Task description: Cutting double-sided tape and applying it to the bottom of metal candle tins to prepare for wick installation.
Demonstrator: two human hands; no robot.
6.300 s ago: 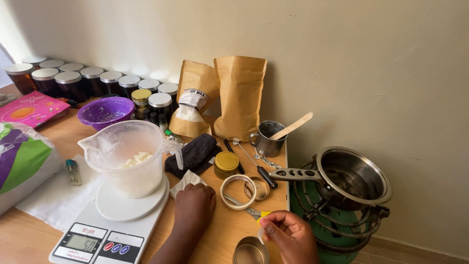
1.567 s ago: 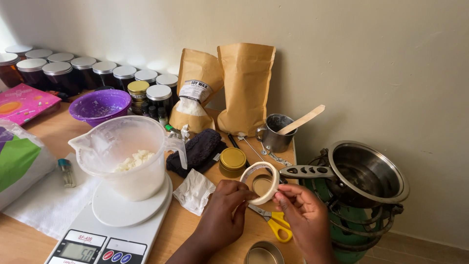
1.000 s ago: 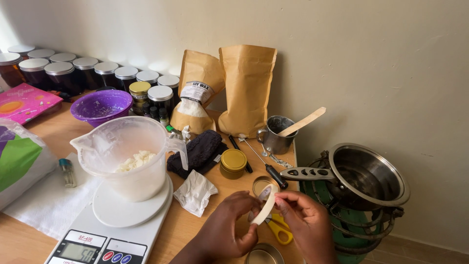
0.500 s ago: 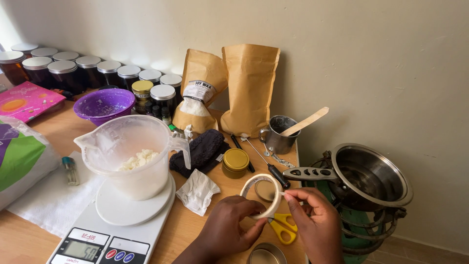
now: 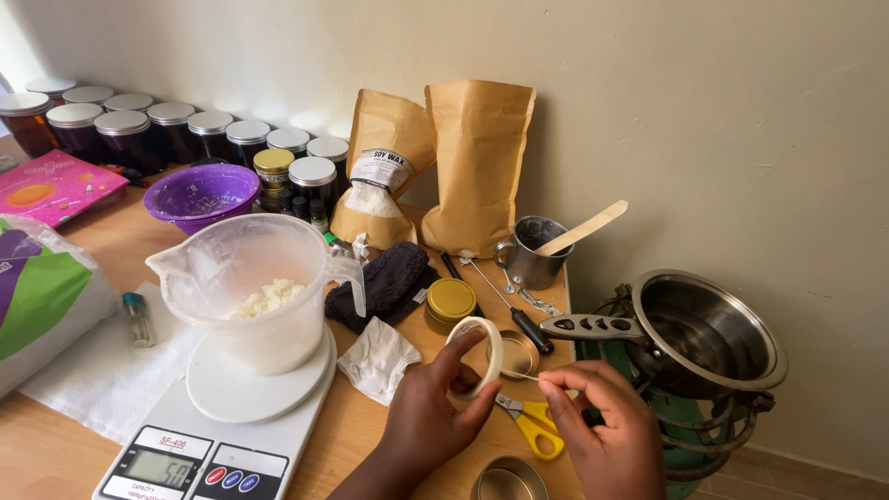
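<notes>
I see a wooden counter (image 5: 111,236) against a pale wall, crowded with gear. On the far right a steel saucepan (image 5: 708,329) sits on a green gas burner (image 5: 681,426) off the counter's end. At the left edge lies a white, green and purple bag (image 5: 37,301). A clear plastic jug (image 5: 250,287) with pale wax flakes in its bottom stands on a white digital scale (image 5: 218,417). 2 brown paper pouches (image 5: 477,167) lean on the wall, next to a row of dark jars with silver lids (image 5: 139,134) and a purple bowl (image 5: 202,194). A metal mug (image 5: 535,255) holds a flat wooden stick (image 5: 583,227). A black cloth (image 5: 384,282) lies by a gold-lidded tin (image 5: 451,304), with a crumpled white tissue (image 5: 378,356) just below.

My left hand (image 5: 428,421) holds a roll of tape (image 5: 483,352) above the counter's front right part, just over the yellow-handled scissors (image 5: 530,424). The roll is a thin cream ring, nearly spent, tilted on edge with the hollow facing the camera; fingers (image 5: 463,344) wrap its rim. My right hand (image 5: 602,435) pinches the free end, fingers closed on a narrow strip stretched taut from the roll. An open round tin (image 5: 505,481) sits at the bottom edge.
</notes>
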